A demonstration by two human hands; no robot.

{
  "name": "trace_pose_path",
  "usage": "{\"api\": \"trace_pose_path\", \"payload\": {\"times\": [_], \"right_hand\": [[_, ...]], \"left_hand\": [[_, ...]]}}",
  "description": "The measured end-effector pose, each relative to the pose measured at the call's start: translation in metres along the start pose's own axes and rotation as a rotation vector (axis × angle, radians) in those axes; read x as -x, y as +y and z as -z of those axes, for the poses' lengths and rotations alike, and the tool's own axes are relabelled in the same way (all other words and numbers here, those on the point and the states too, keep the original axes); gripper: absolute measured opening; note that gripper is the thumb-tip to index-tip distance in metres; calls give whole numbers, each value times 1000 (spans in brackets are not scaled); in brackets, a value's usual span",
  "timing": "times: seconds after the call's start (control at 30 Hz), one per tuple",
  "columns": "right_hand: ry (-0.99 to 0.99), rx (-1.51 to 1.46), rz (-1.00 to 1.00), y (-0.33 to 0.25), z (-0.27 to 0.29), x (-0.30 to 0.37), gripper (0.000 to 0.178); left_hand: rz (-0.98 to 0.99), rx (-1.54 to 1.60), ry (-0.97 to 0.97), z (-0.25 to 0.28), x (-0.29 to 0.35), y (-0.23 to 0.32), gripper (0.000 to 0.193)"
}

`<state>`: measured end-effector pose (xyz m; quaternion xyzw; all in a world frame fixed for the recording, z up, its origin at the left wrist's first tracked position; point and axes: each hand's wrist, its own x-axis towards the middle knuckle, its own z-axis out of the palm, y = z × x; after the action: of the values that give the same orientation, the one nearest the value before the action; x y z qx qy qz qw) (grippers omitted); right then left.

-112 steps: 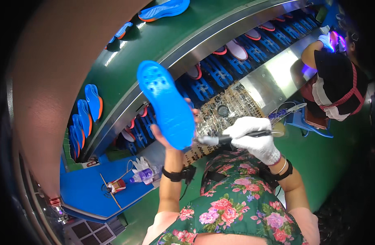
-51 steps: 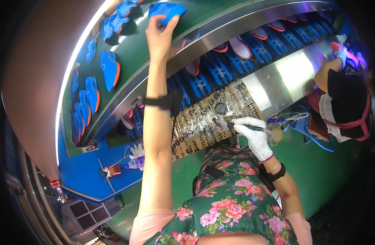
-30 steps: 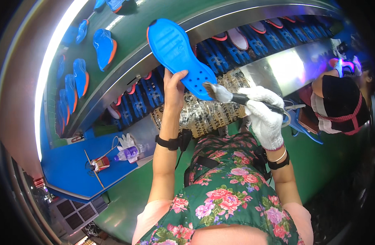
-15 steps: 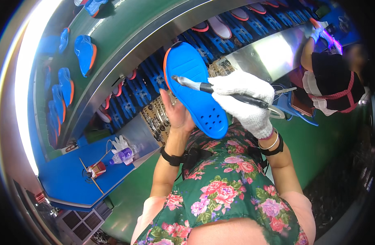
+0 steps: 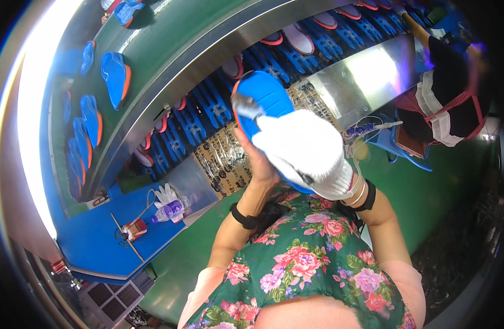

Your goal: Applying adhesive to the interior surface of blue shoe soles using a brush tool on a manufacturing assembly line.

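A blue shoe sole [image 5: 271,92] with an orange side edge is held up in front of me. Bare, my left hand [image 5: 258,164] grips its left side from below, the thumb lying along the edge. My right hand [image 5: 304,145], in a white knit glove, is closed around a brush [image 5: 246,104]; most of its handle is hidden by the glove. The bristles, slightly blurred, lie at the sole's left edge near the toe or heel end. My gloved hand covers the middle and lower part of the sole.
Beyond the sole runs a line of blue racks [image 5: 194,129] with shoe uppers [image 5: 298,39]. At upper left, several blue soles [image 5: 115,77] rest on a green belt [image 5: 170,49]. A blue table [image 5: 93,236] bears a bottle [image 5: 168,210]. A co-worker [image 5: 449,93] stands at right.
My right hand has moved left and down across the sole, taking the brush to its left edge. The sole has shifted slightly right and down. The co-worker's arm now reaches toward the racks.
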<state>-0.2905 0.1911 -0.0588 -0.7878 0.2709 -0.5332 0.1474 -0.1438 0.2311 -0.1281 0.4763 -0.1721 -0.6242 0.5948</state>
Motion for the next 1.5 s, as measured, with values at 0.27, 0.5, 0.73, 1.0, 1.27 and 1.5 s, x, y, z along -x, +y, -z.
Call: {"api": "trace_pose_path", "payload": {"times": [0.27,0.5,0.73,1.0,1.27,1.5], "right_hand": [[27,-65,-29,11,-3,2,27],[91,-320,-114,18,-3,8,19],[-6,-162,55,11,-6,22,24],[-26,-155,61,14,-10,28,24],[-9,-308,-97,27,-2,30,19],[-79,-498,-192,17,-8,45,16]], "left_hand": [[-58,158,-150,4,-8,7,94],[21,162,-193,12,-18,12,102],[56,148,-83,31,-26,2,101],[12,364,-219,26,-34,14,98],[-61,243,26,9,-34,22,107],[84,423,-574,42,-48,20,111]]}}
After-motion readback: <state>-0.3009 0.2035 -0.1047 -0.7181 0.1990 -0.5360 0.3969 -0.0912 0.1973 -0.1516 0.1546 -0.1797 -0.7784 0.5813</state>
